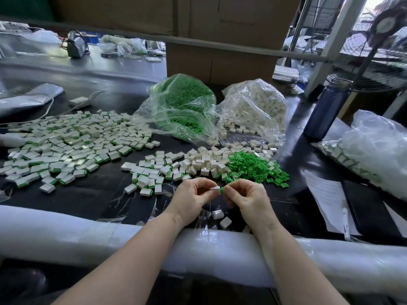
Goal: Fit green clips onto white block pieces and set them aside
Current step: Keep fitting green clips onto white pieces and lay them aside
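Two bare forearms and hands

The left hand [189, 200] and right hand [246, 200] wear no gloves, rings, watch or wristbands. Both forearms are uncovered all the way to the near edge of the view, with no sleeve showing.

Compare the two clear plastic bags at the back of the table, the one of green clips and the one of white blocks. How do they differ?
The green clip bag stands left of the white block bag. The green clip bag holds bright green pieces; the white block bag holds cream-white blocks. Both are clear, crumpled, open toward the person, and spill pieces onto the dark table.
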`<move>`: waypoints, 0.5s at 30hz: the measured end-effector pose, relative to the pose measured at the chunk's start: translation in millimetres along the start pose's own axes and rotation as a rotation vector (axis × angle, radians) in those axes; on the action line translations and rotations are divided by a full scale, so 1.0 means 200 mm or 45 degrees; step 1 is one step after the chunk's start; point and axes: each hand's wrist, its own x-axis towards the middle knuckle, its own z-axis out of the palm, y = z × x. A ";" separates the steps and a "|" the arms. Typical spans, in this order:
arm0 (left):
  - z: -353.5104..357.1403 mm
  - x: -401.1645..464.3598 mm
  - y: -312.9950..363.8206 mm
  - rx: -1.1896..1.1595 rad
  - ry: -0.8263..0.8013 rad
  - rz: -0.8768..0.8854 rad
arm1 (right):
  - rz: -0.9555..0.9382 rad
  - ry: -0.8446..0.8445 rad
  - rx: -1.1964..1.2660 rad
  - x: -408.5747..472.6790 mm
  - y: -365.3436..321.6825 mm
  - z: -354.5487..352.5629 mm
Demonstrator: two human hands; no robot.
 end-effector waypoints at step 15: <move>0.00 -0.01 0.01 0.023 -0.108 -0.062 | 0.074 -0.069 -0.194 0.00 0.00 0.00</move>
